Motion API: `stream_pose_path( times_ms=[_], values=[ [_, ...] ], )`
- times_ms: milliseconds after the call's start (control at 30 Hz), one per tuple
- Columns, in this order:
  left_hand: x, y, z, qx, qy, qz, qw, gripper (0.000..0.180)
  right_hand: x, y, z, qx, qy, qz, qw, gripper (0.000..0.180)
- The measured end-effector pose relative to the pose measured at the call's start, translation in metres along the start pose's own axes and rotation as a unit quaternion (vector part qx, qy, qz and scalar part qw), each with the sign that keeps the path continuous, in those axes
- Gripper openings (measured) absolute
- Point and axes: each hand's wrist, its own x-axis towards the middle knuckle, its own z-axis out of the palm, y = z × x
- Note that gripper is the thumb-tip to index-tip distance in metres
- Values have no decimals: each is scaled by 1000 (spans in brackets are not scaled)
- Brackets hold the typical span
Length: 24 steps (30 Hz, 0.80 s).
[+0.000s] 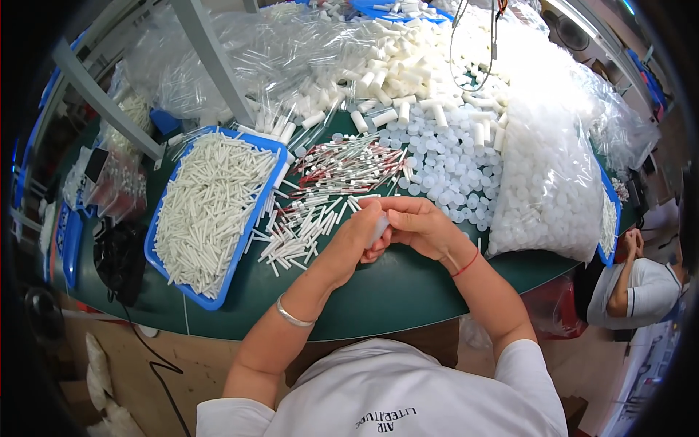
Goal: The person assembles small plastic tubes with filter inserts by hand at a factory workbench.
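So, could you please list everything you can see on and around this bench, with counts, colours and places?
table: one, dark green, under everything.
blue tray: one, left of the hands, full of white sticks.
loose sticks: many, white, just left of the hands.
red-marked tubes: many, clear with red, beyond the hands.
round caps: many, pale bluish white, spread right of the tubes.
white cylinders: many, far side of the table.
bag of caps: one, clear plastic, right.
clear tube bags: several, far left.
other person: one, white top, lower right.
bracelet: one, silver, left wrist.
red string: one, right wrist.
small tube: one, pale, in both hands' grip.
left hand: one.
right hand: one.
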Motion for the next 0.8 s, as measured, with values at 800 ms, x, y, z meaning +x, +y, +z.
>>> stream_pose_path(
  times_ms=[800],
  values=[
    [1,2,4,-284,-86,-7,955,56,-16,-22,36,-634,34,-257,729,71]
  ],
)
